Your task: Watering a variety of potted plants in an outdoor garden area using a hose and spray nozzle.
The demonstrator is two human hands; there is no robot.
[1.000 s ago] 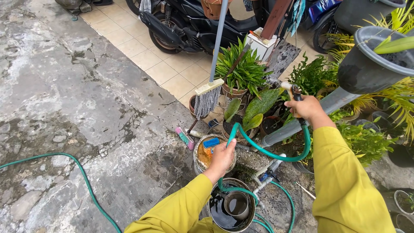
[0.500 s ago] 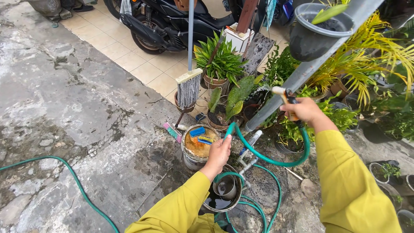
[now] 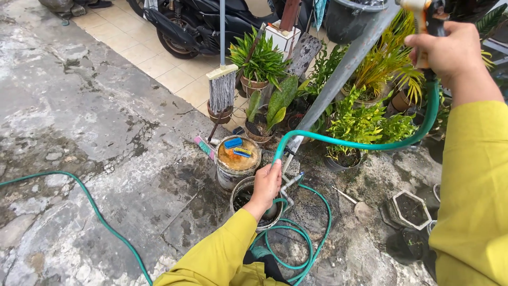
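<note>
Green hose (image 3: 365,144) runs in an arc between both hands, well above the wet concrete ground (image 3: 106,132). Right hand (image 3: 450,50), raised at the upper right of the view, is clamped around the spray nozzle (image 3: 418,13) at the hose's end, fingers wrapped tight on its grip; the hose drops from under this hand and curves left past the leafy potted plants (image 3: 365,124). Left hand (image 3: 267,182), lower and near the middle, is closed on the hose where it bends downward, just above a round metal bucket (image 3: 241,196) holding dark water. Beyond that grip the hose falls into loose coils (image 3: 296,249) on the ground beside the bucket, and a further length trails off across the concrete to the left. Just behind the bucket stands a rusty tin (image 3: 236,159) with blue brushes (image 3: 233,143) lying on top. A mop (image 3: 221,87) stands upright beside the pots, with a parked scooter (image 3: 196,24) on the tiled floor behind.
</note>
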